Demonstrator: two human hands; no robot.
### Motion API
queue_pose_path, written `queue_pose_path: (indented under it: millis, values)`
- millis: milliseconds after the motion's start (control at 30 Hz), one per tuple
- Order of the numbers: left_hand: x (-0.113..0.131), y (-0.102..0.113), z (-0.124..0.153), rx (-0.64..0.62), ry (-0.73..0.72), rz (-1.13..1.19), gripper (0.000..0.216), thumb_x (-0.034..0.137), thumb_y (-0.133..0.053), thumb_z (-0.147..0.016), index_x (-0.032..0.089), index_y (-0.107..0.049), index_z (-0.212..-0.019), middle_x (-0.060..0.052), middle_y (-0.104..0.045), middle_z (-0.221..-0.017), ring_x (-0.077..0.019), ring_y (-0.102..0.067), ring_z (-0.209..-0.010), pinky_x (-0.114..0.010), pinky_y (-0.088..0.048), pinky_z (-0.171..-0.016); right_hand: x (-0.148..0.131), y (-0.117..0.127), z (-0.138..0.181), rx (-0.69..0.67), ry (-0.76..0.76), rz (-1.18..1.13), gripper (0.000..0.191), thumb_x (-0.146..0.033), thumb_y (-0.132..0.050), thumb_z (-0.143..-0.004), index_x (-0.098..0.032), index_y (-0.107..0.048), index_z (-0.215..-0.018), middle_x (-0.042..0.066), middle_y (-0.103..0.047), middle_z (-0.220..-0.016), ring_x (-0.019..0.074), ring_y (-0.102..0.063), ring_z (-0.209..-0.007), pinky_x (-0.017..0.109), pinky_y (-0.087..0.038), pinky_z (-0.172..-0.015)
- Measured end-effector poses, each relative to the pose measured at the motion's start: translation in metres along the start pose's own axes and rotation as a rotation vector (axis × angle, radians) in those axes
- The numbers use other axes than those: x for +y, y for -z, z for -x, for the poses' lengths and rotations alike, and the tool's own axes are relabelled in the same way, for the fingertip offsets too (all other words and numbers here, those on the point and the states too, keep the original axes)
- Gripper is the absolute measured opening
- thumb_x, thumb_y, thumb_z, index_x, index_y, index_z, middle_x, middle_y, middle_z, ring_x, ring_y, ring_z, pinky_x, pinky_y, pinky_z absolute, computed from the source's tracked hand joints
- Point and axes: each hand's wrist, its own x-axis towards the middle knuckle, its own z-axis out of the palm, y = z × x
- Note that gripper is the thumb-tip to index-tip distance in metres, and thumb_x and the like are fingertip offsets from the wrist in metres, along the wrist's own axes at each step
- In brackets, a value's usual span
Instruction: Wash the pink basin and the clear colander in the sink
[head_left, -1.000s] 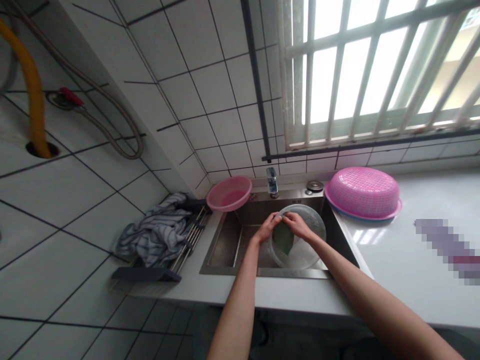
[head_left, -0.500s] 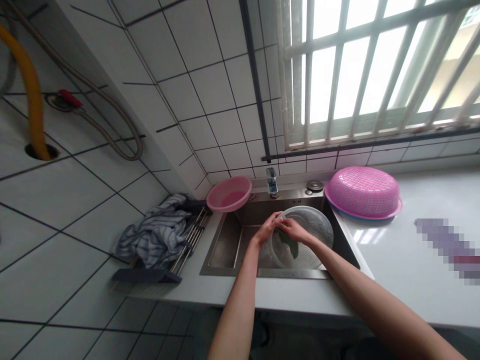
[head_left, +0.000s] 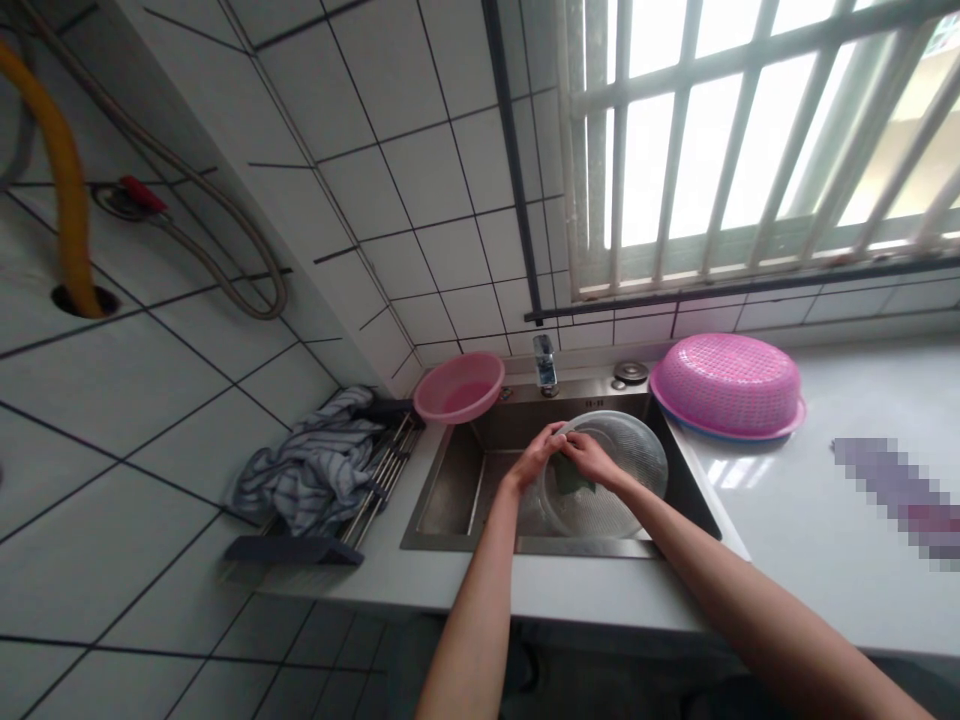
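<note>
A clear plastic colander (head_left: pixel 622 470) is tilted on its side in the steel sink (head_left: pixel 450 490). My left hand (head_left: pixel 536 458) grips its near rim, fingers curled over the edge. My right hand (head_left: pixel 592 458) is closed on a green scouring pad (head_left: pixel 571 480) and presses it against the inside of the colander, near the rim. The two hands nearly touch.
A pink basin (head_left: pixel 459 386) stands at the sink's back left corner, next to the tap (head_left: pixel 544 364). An upturned pink colander (head_left: pixel 726 385) lies on the white counter (head_left: pixel 825 560) to the right. A striped cloth (head_left: pixel 315 470) lies on a drying rack (head_left: pixel 360 500) to the left. Tiled walls and a barred window stand behind.
The colander has tipped a little more to the right. My right hand has drawn the green pad up from the bowl's middle toward the rim by my left hand.
</note>
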Motion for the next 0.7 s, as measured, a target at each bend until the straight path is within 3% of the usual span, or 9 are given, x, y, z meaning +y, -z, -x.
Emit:
queue_pose_path:
  millis: [267, 333, 500, 567, 700]
  values:
    - [-0.001, -0.004, 0.001, 0.040, 0.059, 0.110, 0.068, 0.065, -0.068, -0.090, 0.021, -0.059, -0.140, -0.012, -0.068, -0.128, -0.0297, -0.062, -0.117, -0.040, -0.048, -0.098, 0.010, 0.038, -0.012, 0.570, -0.139, -0.001, 0.043, -0.061, -0.051, -0.088, -0.022, -0.056, -0.072, 0.004, -0.063, -0.072, 0.0211, -0.054, -0.069, 0.032, -0.040, -0.066]
    - [-0.003, -0.004, 0.000, 0.026, 0.075, 0.113, 0.068, 0.065, -0.067, -0.091, 0.021, -0.056, -0.143, -0.012, -0.069, -0.126, -0.0287, -0.063, -0.113, -0.038, -0.049, -0.093, 0.007, 0.033, -0.009, 0.539, -0.114, 0.004, 0.040, -0.058, -0.052, -0.088, -0.022, -0.057, -0.073, 0.004, -0.063, -0.073, 0.0208, -0.054, -0.069, 0.031, -0.040, -0.067]
    - [-0.007, 0.002, -0.001, 0.007, 0.071, 0.014, 0.065, 0.062, -0.066, -0.092, 0.023, -0.057, -0.143, -0.011, -0.064, -0.136, -0.0301, -0.060, -0.118, -0.041, -0.049, -0.094, -0.005, 0.008, -0.001, 0.187, 0.013, 0.039, 0.030, -0.047, -0.056, -0.088, -0.021, -0.066, -0.077, 0.006, -0.071, -0.080, 0.0226, -0.060, -0.074, 0.031, -0.043, -0.071]
    - [-0.007, 0.004, -0.002, 0.026, 0.068, 0.003, 0.066, 0.063, -0.067, -0.090, 0.024, -0.056, -0.143, -0.010, -0.064, -0.137, -0.0300, -0.059, -0.119, -0.043, -0.048, -0.100, -0.006, 0.010, -0.002, 0.239, 0.003, 0.061, 0.030, -0.046, -0.056, -0.088, -0.021, -0.067, -0.078, 0.007, -0.072, -0.081, 0.0231, -0.060, -0.075, 0.032, -0.043, -0.071]
    - [-0.010, 0.005, -0.002, 0.053, 0.092, 0.024, 0.071, 0.064, -0.072, -0.087, 0.023, -0.054, -0.142, -0.011, -0.065, -0.133, -0.0287, -0.062, -0.120, -0.044, -0.047, -0.106, -0.001, 0.032, -0.010, 0.497, -0.089, -0.026, 0.034, -0.053, -0.053, -0.087, -0.021, -0.062, -0.077, 0.006, -0.069, -0.081, 0.0224, -0.056, -0.074, 0.032, -0.042, -0.071]
